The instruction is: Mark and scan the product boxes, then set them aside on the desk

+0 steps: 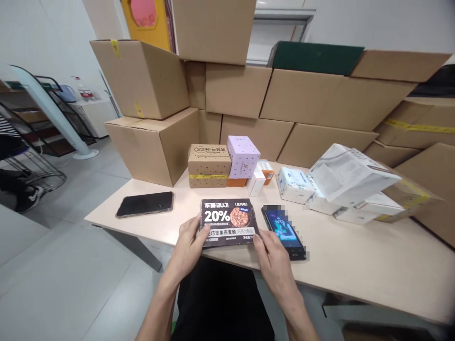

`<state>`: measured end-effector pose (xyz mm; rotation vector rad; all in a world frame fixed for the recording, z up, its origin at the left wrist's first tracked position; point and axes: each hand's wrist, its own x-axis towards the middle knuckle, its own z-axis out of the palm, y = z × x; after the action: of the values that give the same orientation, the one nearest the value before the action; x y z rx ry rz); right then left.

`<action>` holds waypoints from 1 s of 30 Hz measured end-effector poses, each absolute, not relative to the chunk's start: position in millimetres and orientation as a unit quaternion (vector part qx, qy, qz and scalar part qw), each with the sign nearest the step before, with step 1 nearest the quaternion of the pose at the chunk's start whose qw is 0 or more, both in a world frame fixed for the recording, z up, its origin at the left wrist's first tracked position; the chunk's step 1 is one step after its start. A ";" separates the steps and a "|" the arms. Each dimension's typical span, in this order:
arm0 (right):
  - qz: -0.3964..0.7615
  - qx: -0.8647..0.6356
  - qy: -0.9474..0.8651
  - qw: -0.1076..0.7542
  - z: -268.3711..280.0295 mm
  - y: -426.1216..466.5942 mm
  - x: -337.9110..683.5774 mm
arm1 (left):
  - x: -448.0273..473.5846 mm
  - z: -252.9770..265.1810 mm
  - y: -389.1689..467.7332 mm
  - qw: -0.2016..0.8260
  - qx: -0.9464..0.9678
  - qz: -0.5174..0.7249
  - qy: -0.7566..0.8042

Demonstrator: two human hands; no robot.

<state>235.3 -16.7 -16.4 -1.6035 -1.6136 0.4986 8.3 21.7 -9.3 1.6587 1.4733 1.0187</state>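
A flat dark snack box [229,222] with white "20%" lettering and a round cookie picture is held at the table's front edge, its printed face up. My left hand [189,244] grips its left side, thumb on top. On the opposite side my right hand [273,255] holds the lower right corner, the thumb at the edge. Just right of the box lies a phone [284,232] with its screen lit, partly blurred out. Another phone [145,204], its screen dark, rests on the table to the left.
Behind the snack box stand a brown printed carton [209,166], a purple box [243,157] and a small white box [256,182]. Tissue packs [295,183] and a white package [351,170] are to the right. Large cardboard boxes [234,90] form a wall along the table's [359,255] back.
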 end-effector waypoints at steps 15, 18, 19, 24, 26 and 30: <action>0.440 -0.558 -0.473 0.521 36.7 -29.7 316.1 | 26.0 -19.4 24.3 0.464 0.687 0.465 0.310; 0.252 -0.609 -0.426 0.619 49.8 -14.1 334.9 | 32.2 -27.9 31.3 0.409 0.693 0.471 0.361; 0.185 -0.620 -0.410 0.643 54.9 -3.9 341.0 | 33.7 -31.2 33.9 0.389 0.693 0.472 0.381; -0.033 -0.725 -0.374 0.577 65.2 68.1 375.7 | 41.5 -46.6 42.3 0.265 0.725 0.454 0.445; -0.091 -0.754 -0.387 0.523 58.1 94.8 388.6 | 43.8 -50.1 42.5 0.223 0.741 0.441 0.455; -0.119 -0.769 -0.425 0.463 36.8 123.4 402.7 | 45.0 -51.3 41.2 0.176 0.762 0.422 0.458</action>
<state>402.7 123.4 36.8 -1.8901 -1.0451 -0.2914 45.0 41.2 -51.3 2.1578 1.2977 1.1963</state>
